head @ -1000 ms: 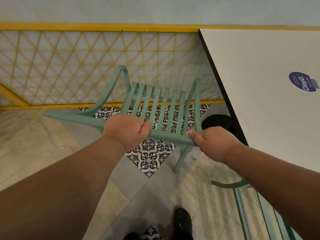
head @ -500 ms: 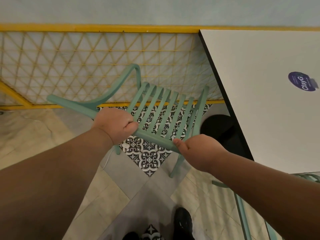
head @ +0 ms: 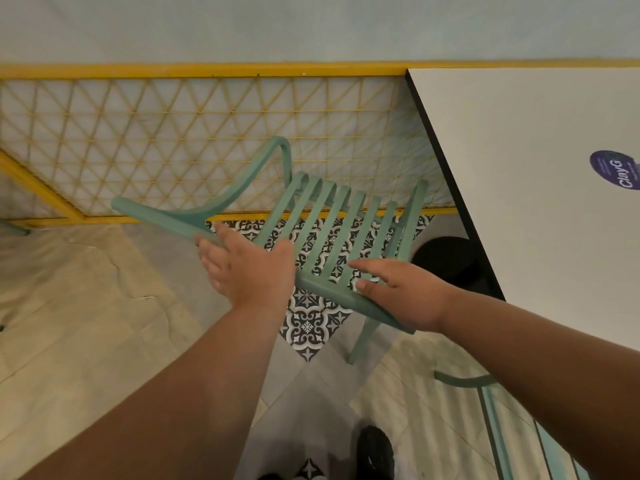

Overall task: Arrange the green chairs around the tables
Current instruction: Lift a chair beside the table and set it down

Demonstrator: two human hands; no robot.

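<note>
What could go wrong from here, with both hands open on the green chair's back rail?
Neither the left hand nor the right hand has a grip on the green chair; if it is not settled on its legs, it may tip. Its right side sits near the white table and could knock it. A second chair at lower right could snag a leg.

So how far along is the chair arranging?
Done, it seems: a second green chair already sits by the white table. In hand: this green chair stands at the table's corner, left hand and right hand lying open on its top rail. Left: perhaps squaring it to the table; other chairs or tables are out of view.
</note>
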